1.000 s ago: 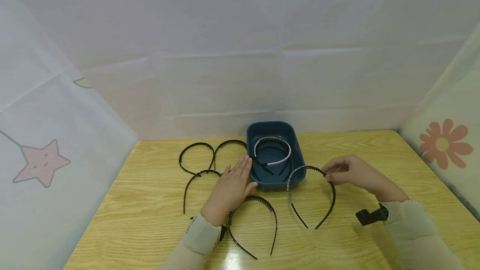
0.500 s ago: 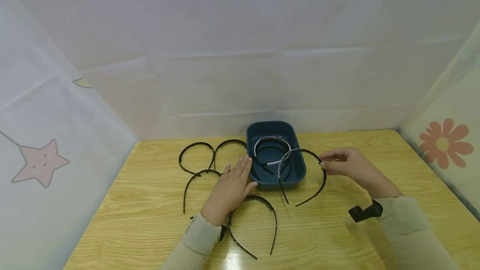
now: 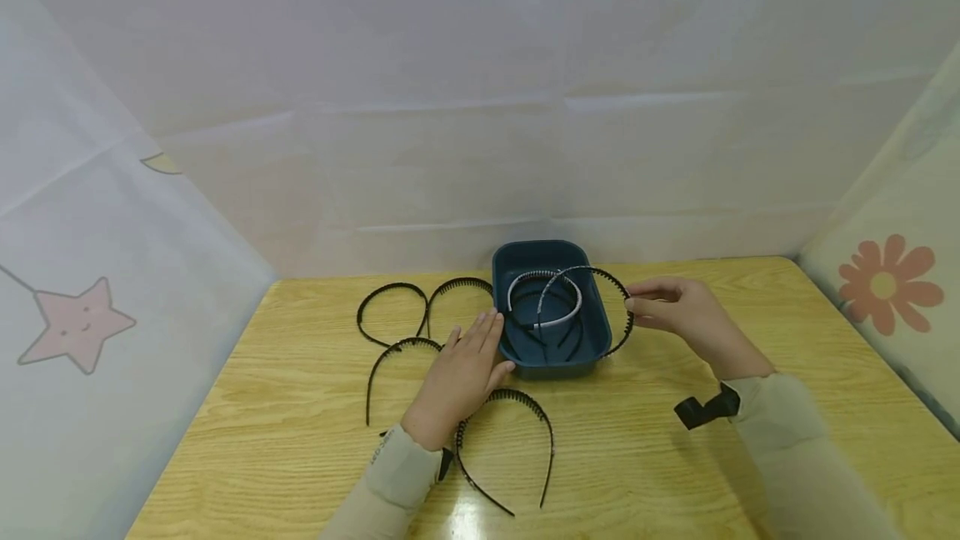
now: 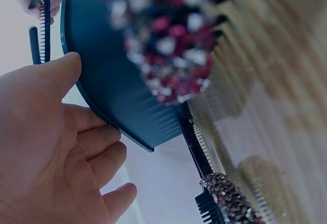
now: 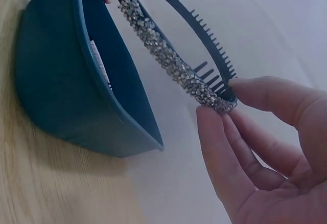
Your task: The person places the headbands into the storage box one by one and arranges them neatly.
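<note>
- While the right hand pinches the beaded headband by one side, thumb against fingertips, the rest of the loop hangs unsupported.
- Beaded headband: raised, part of it above the blue bin, part past the right rim; not set down. Teeth point inward. Lower ends hard to read against the dark bin.
- Left hand: fingers extended, touching the bin's left rim, gripping nothing; probably a steadying touch.
- Inside bin: white headband, overlapped by the held loop in head view.
- Out on the bench: toothed headband beside the left wrist, three dark headbands left of the bin.
- To do this well, my read: bring the loop farther left so all of it clears the right rim, then lower gently, flat if it fits. Watch the teeth, they could snag the white headband. Let go only once it rests. Left hand light, else the bin may slide.
</note>
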Motion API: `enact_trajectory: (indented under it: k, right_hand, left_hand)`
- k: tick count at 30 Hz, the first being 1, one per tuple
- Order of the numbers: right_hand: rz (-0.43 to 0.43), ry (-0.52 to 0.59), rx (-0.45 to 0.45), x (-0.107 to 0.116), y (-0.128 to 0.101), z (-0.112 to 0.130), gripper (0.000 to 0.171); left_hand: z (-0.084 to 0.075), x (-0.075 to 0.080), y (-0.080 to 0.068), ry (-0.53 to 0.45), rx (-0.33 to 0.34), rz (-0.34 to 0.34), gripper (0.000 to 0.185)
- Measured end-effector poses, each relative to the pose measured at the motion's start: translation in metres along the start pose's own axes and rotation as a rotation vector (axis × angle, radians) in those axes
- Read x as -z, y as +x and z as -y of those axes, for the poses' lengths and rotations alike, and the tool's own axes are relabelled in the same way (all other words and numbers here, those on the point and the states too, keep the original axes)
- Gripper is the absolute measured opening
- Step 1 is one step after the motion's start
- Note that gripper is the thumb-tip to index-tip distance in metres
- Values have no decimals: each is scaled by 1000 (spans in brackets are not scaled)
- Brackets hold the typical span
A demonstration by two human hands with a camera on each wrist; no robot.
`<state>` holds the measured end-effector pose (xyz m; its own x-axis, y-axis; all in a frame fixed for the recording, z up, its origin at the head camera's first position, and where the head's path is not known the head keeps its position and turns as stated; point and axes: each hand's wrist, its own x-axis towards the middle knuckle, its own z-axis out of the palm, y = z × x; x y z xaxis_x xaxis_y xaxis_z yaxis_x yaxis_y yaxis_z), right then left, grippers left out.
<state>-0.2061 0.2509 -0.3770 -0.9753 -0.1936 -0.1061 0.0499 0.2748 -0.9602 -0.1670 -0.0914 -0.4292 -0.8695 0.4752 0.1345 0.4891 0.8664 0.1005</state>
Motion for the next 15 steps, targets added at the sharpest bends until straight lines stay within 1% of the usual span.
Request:
enact_trajectory:
  k: [4, 8, 11, 15]
  right_hand:
    - [-26, 67, -6, -5, 8, 1, 54]
    - [-45, 112, 15, -11, 15, 1, 54]
    - [-54, 118, 24, -15, 20, 1, 50]
    - [-68, 71, 22, -22, 26, 1, 45]
  left_hand:
    - [0, 1, 1, -3, 2, 7, 71]
    - [0, 1, 1, -5, 4, 9, 71]
    - [0, 0, 1, -4, 4, 10, 71]
    - [0, 0, 1, 0, 4, 7, 71]
